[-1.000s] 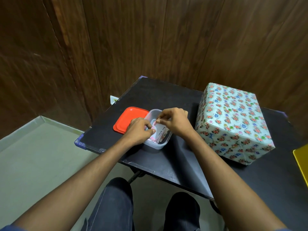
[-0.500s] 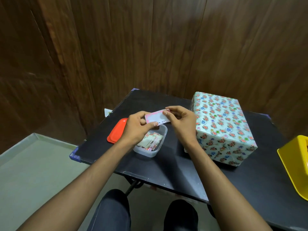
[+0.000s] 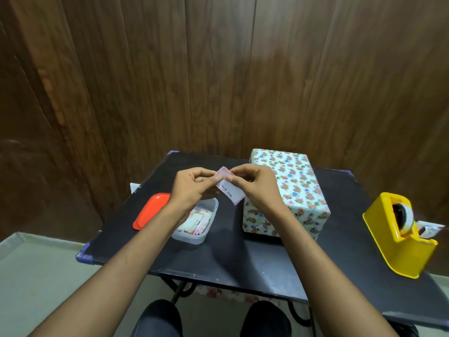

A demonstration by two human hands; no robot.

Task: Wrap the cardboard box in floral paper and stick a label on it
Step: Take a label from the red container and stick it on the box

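Label (image 3: 229, 189), pink-edged: pinched at upper end by left hand (image 3: 192, 188) and right hand (image 3: 255, 187), above tabletop (image 3: 243, 259), long axis slanting down-right | Floral-wrapped box (image 3: 289, 190): just right, nearer right hand | Sticking judged pending.

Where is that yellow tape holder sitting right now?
The yellow tape dispenser stands on the black table at the far right of the head view, near the table's front right edge, apart from the wrapped floral box to its left.

Bare forearms (image 3: 136, 261), dark trousers (image 3: 158, 319)
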